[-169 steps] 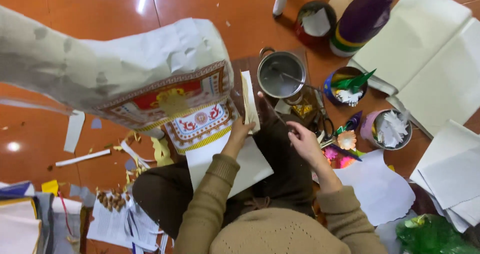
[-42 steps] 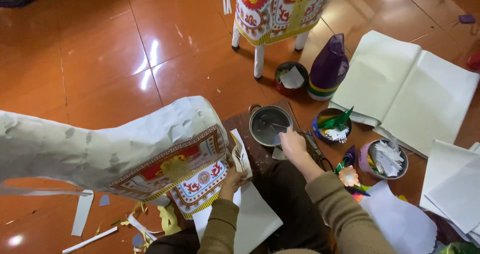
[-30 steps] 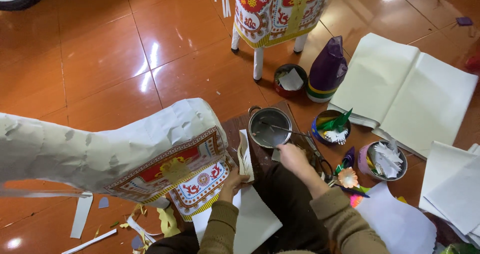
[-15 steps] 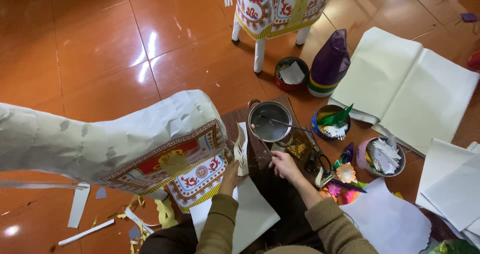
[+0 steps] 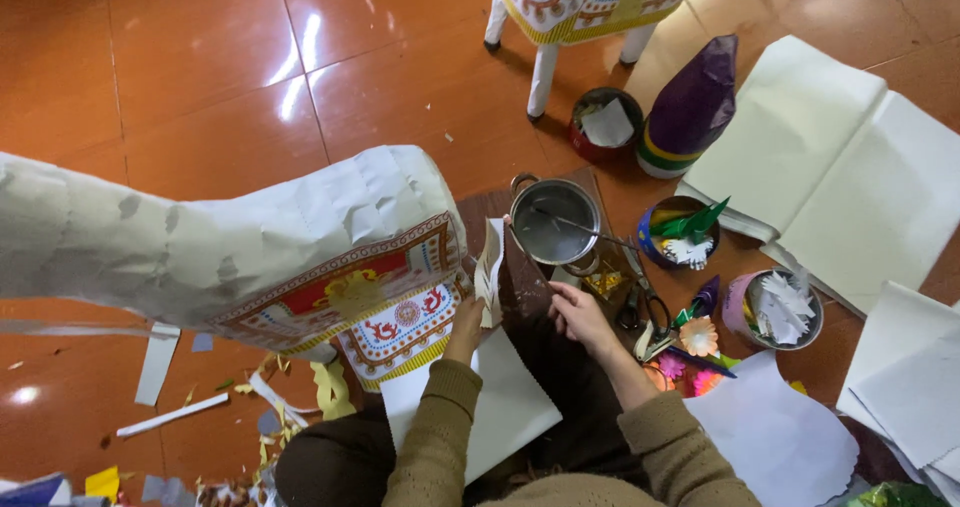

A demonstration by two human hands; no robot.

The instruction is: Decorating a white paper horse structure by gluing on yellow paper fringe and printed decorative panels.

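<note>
At centre frame, the left hand [image 5: 466,317] pinches a thin white cut-paper strip [image 5: 489,272] against the large white papier-mâché animal figure [image 5: 230,237]. It looks light, floppy and tearable; hold near its lower end. The right hand [image 5: 575,310], fingers loosely curled and empty, hovers below the small metal pot [image 5: 553,224].

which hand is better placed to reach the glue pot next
Right. The right hand hovers free just below the metal pot, while the left hand is up against the paper figure.
</note>
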